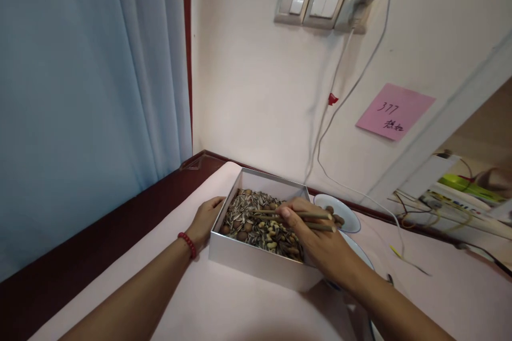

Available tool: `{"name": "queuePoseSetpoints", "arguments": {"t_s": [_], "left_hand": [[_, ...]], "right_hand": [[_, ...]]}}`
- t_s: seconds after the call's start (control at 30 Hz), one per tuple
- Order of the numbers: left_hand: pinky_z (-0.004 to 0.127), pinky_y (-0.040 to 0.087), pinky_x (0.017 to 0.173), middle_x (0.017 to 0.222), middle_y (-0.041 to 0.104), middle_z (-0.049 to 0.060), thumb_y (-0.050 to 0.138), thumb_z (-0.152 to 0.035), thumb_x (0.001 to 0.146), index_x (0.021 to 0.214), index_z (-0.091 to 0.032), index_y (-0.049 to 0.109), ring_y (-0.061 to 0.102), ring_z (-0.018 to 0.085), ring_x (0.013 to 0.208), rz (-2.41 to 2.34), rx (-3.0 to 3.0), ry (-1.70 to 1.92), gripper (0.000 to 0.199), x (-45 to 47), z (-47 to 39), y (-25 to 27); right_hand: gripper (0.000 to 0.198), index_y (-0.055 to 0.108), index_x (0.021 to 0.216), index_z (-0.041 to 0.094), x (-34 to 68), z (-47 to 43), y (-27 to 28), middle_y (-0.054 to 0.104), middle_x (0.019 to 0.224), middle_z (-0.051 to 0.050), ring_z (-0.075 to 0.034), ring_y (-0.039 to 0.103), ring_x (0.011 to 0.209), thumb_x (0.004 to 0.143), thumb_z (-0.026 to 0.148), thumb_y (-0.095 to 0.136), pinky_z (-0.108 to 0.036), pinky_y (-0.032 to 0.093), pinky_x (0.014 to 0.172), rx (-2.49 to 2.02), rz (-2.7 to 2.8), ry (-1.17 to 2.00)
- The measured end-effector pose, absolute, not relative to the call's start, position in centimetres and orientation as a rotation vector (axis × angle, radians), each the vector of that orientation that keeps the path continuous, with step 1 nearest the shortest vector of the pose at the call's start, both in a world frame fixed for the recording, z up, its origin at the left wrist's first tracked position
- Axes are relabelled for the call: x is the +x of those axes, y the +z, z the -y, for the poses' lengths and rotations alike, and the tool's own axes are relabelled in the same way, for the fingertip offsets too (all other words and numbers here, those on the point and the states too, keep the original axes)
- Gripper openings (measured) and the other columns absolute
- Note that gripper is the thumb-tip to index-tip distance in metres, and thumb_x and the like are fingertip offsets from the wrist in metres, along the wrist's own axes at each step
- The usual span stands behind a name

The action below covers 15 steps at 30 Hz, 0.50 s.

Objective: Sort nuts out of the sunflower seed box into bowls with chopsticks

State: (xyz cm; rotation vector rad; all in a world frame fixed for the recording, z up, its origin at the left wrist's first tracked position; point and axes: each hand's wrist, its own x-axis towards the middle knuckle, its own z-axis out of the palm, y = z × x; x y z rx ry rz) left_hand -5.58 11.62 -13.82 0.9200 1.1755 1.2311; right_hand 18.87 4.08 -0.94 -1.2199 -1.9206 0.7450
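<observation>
A white box [256,261] on the table holds striped sunflower seeds [250,203], round brown nuts [242,235] and pale peanuts [272,233]. My left hand [207,219], with a red bead bracelet [188,245] at the wrist, holds the box by the outside of its left wall; the fingertips are partly hidden. My right hand [310,229] is closed around a pair of wooden chopsticks [312,216] over the right part of the box. Their tips point left, low over the seeds. Whether anything sits between the tips, I cannot tell.
Behind my right hand is a white plate [349,215] with several brown nuts. Under my right forearm another dish [362,250] is partly covered. A white cable [360,189] hangs from the wall socket onto the pink tabletop [424,256]. A blue curtain [88,90] hangs at left.
</observation>
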Motion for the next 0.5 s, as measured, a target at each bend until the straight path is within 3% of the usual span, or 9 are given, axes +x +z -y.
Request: {"name": "queuePoseSetpoints", "arguments": {"t_s": [0.33, 0.5], "left_hand": [[0.029, 0.053, 0.054, 0.072, 0.074, 0.004, 0.081, -0.046, 0.073, 0.105, -0.014, 0.075, 0.068, 0.021, 0.058, -1.152, 0.922, 1.213, 0.045, -5.7, -11.8, -14.4], [0.027, 0.047, 0.044, 0.066, 0.071, 0.001, 0.080, -0.046, 0.073, 0.106, -0.017, 0.073, 0.063, 0.019, 0.049, -1.179, 0.913, 1.184, 0.045, -5.6, -11.6, -14.0]], "right_hand": [[0.043, 0.061, 0.079, 0.022, 19.6, -4.1, -1.8, 0.063, 0.084, -0.003, -0.022, 0.062, 0.085, 0.104, 0.053, 0.046, -0.038, 0.049, 0.081, -1.207, 1.875, 0.674], [0.040, 0.073, 0.096, 0.025, 21.7, -2.6, -2.1, 0.070, 0.098, -0.004, -0.024, 0.068, 0.095, 0.105, 0.054, 0.047, -0.043, 0.054, 0.090, -1.237, 1.803, 0.655]]}}
